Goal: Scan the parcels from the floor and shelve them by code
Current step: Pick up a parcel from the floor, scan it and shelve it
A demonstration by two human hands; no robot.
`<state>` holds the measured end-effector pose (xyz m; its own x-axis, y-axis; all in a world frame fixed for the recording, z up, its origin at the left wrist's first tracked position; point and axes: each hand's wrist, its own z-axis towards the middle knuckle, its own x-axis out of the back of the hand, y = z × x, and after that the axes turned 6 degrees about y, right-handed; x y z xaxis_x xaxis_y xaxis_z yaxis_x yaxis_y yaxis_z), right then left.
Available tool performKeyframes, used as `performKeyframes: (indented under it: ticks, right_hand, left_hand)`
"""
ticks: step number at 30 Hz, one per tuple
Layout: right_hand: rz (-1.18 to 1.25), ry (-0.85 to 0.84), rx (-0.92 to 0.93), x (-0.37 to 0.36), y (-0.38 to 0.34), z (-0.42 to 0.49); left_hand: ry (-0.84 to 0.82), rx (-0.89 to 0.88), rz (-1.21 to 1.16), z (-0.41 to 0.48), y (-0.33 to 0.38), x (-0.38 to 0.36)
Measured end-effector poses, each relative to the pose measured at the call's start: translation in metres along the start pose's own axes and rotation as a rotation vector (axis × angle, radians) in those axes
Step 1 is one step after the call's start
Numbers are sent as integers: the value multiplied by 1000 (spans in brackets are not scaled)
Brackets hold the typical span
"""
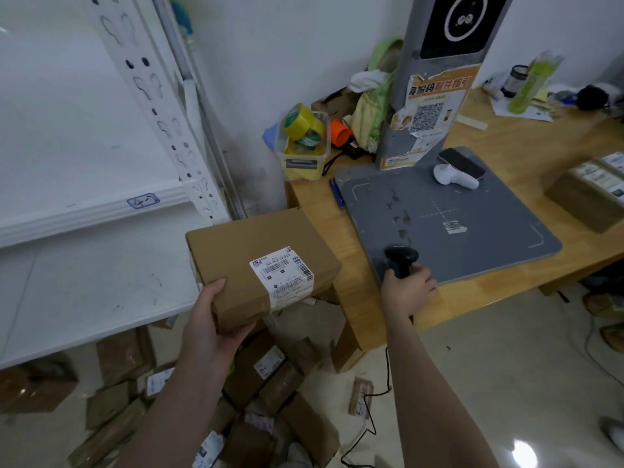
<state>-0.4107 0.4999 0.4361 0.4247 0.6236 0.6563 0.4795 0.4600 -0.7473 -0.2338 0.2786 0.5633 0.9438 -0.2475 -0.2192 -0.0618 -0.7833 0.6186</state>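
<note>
While aloft, parcel point(236, 246) in left hand point(216, 320), scanner point(401, 258) in right hand point(407, 291).

Cannot read the fine print on the label point(282, 270) of the parcel point(243, 244); cannot see the fingers of the left hand point(216, 319), tucked beneath it, thumb alone showing; cannot see the grip of the scanner point(401, 256) inside the right hand point(407, 292); lose the box point(587, 197) on the worktop point(526, 143) at the right edge, the grey post point(412, 62) at the top; cannot make out labels on the floor parcels point(256, 373), blurred, partly behind the left forearm; cannot settle the scrawl on the shelf tag point(143, 201).
</note>
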Motion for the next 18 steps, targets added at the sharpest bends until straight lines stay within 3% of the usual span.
performKeyframes:
  ticks: [2, 6, 10, 14, 18]
  right_hand:
    - [130, -15, 81, 1, -14, -25]
    - [392, -224, 108, 3, -49, -94]
    - [558, -590, 54, 5, -74, -176]
    - [511, -986, -51, 0, -92, -258]
    - [431, -1199, 10, 0, -89, -345]
  left_hand:
    - [1, -10, -12, 0, 7, 7]
    - [4, -50, -37, 6, 29, 34]
    - [48, -88, -117, 7, 60, 80]
    - [94, -144, -173, 6, 92, 152]
    - [170, -186, -215, -7, 124, 246]
